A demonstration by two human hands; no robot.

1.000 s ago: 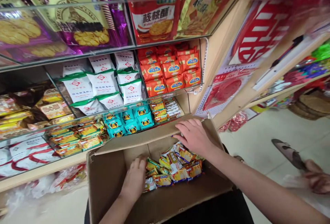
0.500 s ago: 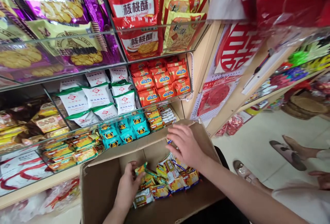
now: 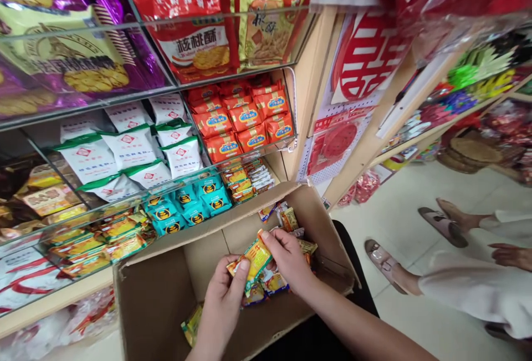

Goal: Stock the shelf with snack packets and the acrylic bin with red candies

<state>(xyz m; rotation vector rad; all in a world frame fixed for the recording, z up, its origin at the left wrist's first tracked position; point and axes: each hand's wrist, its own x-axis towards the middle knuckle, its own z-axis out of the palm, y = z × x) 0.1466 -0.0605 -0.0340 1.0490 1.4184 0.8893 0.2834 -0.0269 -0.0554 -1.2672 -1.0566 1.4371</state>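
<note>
Between my two hands is a yellow and green snack packet [image 3: 258, 255], held over an open cardboard box [image 3: 153, 294]. My left hand [image 3: 226, 289] pinches its left end, thumb on top. At its upper right end, my right hand [image 3: 288, 258] grips it with closed fingers. Below, several small wrapped snacks [image 3: 272, 282] lie in the box, partly hidden by my hands. More small packets [image 3: 287, 217] rest toward the box's far right corner. A single yellow packet [image 3: 192, 325] lies to the left, partly behind my left forearm.
Glass-fronted shelves with red packets [image 3: 245, 120], white packets [image 3: 133, 147] and teal packets [image 3: 195, 211] rise just beyond the box. A wooden upright [image 3: 310, 95] stands at right. Another person's sandalled foot [image 3: 386, 264] and hand [image 3: 511, 254] show on the right.
My right hand has come down and left to take hold of the packet's other end. The packets in the box have shifted, one now lying apart at left. The view has moved slightly.
</note>
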